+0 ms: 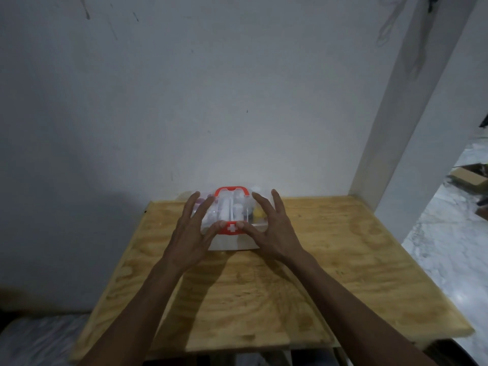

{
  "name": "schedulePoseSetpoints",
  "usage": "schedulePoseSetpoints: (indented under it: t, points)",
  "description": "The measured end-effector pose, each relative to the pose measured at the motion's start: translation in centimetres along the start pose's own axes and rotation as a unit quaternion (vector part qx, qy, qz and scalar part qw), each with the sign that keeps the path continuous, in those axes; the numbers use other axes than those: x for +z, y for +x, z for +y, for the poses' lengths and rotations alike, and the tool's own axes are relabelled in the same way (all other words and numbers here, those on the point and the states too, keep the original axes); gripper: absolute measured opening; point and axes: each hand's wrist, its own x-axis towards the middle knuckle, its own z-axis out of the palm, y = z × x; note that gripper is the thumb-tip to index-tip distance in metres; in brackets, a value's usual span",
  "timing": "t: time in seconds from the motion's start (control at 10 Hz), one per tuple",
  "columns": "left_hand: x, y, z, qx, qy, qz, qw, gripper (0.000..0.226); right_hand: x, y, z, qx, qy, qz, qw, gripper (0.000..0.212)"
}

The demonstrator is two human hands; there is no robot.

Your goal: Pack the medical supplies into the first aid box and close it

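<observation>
The first aid box (232,243) stands at the far middle of the wooden table, near the wall. It is white with a clear lid, a red handle (231,192) on top and a red latch (231,228) with a white cross at the front. Through the lid I see several white, purple and yellow supplies (227,210). My left hand (194,231) lies over the left part of the lid with fingers spread. My right hand (269,228) lies over the right part. Both thumbs press on the red latch.
The plywood table (330,260) reaches from the wall to the near edge at the bottom. A white wall rises right behind the box, and a white pillar (412,128) stands at the table's far right corner. Cardboard boxes (467,178) lie on the floor to the right.
</observation>
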Motion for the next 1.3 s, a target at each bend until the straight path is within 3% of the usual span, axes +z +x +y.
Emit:
schedulePoseSetpoints:
  t: [0.2, 0.6, 1.0, 1.1, 1.2, 1.3]
  points:
    - [0.9, 2.7, -0.5, 0.007, -0.002, -0.003, 1.000, 0.072, 0.3, 2.8, 0.8, -0.003, 0.015, 0.000, 1.000, 0.085]
    - [1.9, 7.1, -1.9, 0.012, 0.016, -0.014, 1.000, 0.075, 0.5, 7.4, 2.0, -0.009, 0.032, -0.023, 0.999, 0.086]
    - [2.3, 6.4, -1.2, -0.036, 0.186, 0.027, 0.981, 0.077, 0.7, 6.0, 1.5, 0.023, 0.007, 0.012, 1.000, 0.080]
    - [2.4, 5.6, -0.3, -0.041, 0.160, 0.005, 0.986, 0.085, 0.1, 2.7, 1.1, 0.019, 0.020, 0.061, 0.998, 0.065]
    - [2.1, 2.7, 0.9, -0.019, 0.083, 0.060, 0.995, 0.079, -1.8, -3.6, 0.8, 0.020, 0.053, 0.069, 0.996, 0.058]
    - [2.2, -2.9, 2.9, -0.015, -0.055, 0.095, 0.994, 0.050, -3.6, -10.8, 0.7, 0.097, 0.215, 0.051, 0.970, 0.048]
